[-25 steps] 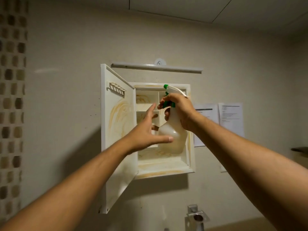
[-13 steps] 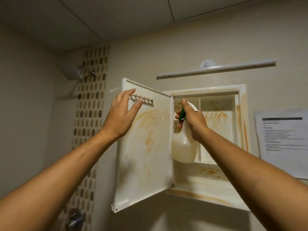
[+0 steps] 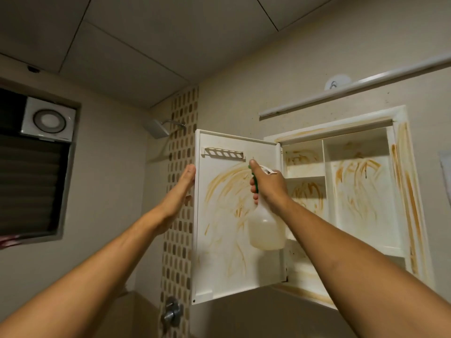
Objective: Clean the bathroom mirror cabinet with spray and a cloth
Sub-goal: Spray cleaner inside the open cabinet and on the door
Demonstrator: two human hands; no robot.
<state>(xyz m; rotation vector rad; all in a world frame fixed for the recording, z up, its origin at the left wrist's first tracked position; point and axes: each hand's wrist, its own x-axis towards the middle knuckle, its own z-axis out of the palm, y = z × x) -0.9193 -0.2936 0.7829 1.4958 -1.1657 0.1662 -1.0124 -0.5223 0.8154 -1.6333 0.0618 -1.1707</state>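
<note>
The white wall cabinet (image 3: 404,191) hangs open, its shelves and frame smeared with brown streaks. Its door (image 3: 219,240) swings out to the left, the inner face streaked brown too. My left hand (image 3: 184,184) lies against the door's outer left edge with straight fingers. My right hand (image 3: 268,186) grips the neck of a translucent spray bottle (image 3: 266,230) with a green trigger, held in front of the door's inner face. No cloth is in view.
A tube light (image 3: 353,90) runs above the cabinet. A shower head (image 3: 158,128) and a mosaic tile strip (image 3: 179,215) are left of the door, a valve (image 3: 172,312) below. A fan and louvred window (image 3: 34,167) fill the left wall.
My left hand slid from the door's inner face to its outer left edge. The bottle moved left, from the hinge side to in front of the door. The view shifted left and upward.
</note>
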